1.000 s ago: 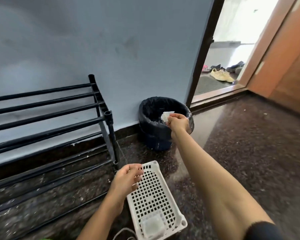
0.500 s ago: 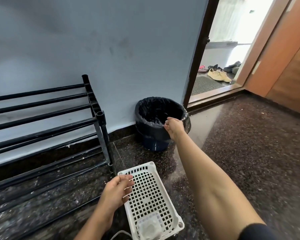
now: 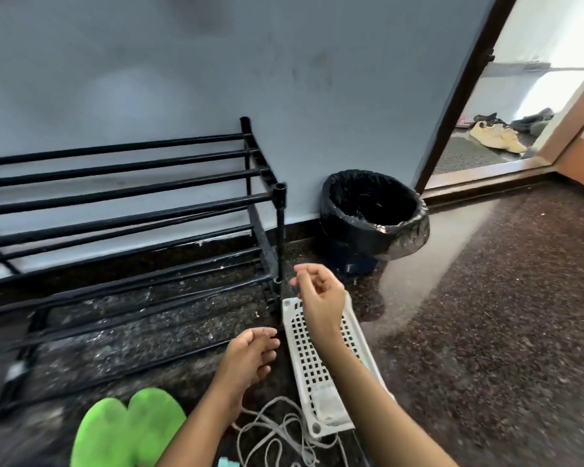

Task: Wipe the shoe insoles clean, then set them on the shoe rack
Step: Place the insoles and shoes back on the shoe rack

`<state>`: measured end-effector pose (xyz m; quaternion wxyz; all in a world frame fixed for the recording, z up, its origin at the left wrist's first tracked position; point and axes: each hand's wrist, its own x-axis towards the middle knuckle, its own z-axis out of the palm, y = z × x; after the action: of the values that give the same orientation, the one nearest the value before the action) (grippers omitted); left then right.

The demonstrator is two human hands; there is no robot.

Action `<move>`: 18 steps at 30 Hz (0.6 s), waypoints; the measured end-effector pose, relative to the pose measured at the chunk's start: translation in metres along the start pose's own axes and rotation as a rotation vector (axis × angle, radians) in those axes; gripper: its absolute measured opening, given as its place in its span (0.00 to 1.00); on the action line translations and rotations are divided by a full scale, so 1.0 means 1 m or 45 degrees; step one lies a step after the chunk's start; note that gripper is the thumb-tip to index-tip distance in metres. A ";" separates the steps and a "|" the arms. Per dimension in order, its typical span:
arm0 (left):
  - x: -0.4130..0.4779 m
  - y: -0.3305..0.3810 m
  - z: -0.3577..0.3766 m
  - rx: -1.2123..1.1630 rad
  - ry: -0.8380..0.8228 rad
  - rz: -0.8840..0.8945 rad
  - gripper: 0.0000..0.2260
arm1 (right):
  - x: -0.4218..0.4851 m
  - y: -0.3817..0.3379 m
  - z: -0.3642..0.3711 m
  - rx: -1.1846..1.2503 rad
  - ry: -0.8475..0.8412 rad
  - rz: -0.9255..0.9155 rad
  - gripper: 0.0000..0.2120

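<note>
Two bright green insoles point(image 3: 129, 429) lie side by side on the dark floor at the lower left, in front of the black shoe rack point(image 3: 122, 210). My left hand point(image 3: 250, 355) hovers just right of them with fingers loosely curled, holding nothing. My right hand point(image 3: 317, 294) hangs above the far end of a white perforated basket point(image 3: 321, 369), fingers loosely curled and empty. The rack's bars carry nothing.
A bin lined with a black bag point(image 3: 373, 214) stands against the grey wall right of the rack. Pale shoelaces point(image 3: 280, 433) lie tangled near the basket. A doorway point(image 3: 506, 129) with shoes outside opens at the upper right. Speckled floor stretches to the right.
My right hand dropped the white wipe into the bin and drew back over the basket. The view swung down and left, bringing the green insoles and laces into sight.
</note>
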<state>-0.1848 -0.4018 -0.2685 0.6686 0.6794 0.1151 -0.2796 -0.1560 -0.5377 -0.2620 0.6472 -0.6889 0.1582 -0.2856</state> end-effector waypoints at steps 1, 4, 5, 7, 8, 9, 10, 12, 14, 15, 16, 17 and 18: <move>0.000 -0.005 -0.008 -0.024 0.020 -0.006 0.07 | -0.014 0.002 0.007 -0.003 -0.041 0.015 0.08; -0.006 -0.026 -0.040 -0.099 0.103 -0.047 0.07 | -0.055 0.012 0.030 0.004 -0.157 0.072 0.08; -0.010 -0.034 -0.052 -0.123 0.142 -0.066 0.07 | -0.070 0.016 0.039 -0.002 -0.200 0.105 0.08; -0.018 -0.047 -0.073 -0.178 0.205 -0.099 0.06 | -0.096 0.028 0.053 -0.003 -0.278 0.193 0.08; -0.022 -0.053 -0.081 -0.197 0.236 -0.113 0.06 | -0.107 0.035 0.058 -0.004 -0.305 0.243 0.08; -0.025 -0.058 -0.089 -0.214 0.265 -0.129 0.06 | -0.117 0.042 0.063 -0.027 -0.327 0.289 0.08; -0.030 -0.066 -0.099 -0.226 0.301 -0.147 0.07 | -0.130 0.051 0.070 -0.064 -0.365 0.329 0.07; -0.036 -0.079 -0.116 -0.265 0.341 -0.170 0.08 | -0.152 0.067 0.080 -0.140 -0.439 0.389 0.06; -0.042 -0.093 -0.131 -0.306 0.365 -0.193 0.08 | -0.170 0.080 0.087 -0.206 -0.496 0.449 0.05; -0.046 -0.102 -0.141 -0.322 0.390 -0.207 0.08 | -0.181 0.085 0.093 -0.250 -0.528 0.470 0.05; -0.049 -0.108 -0.149 -0.340 0.413 -0.217 0.08 | -0.189 0.092 0.096 -0.291 -0.562 0.476 0.05; -0.053 -0.117 -0.160 -0.355 0.444 -0.228 0.08 | -0.199 0.095 0.101 -0.337 -0.606 0.479 0.06; -0.055 -0.124 -0.169 -0.358 0.475 -0.236 0.08 | -0.208 0.099 0.105 -0.371 -0.646 0.483 0.06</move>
<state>-0.2575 -0.2156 -0.3521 0.6953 0.6060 0.3362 -0.1906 -0.2417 -0.3426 -0.3980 0.6024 -0.7814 0.1564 0.0458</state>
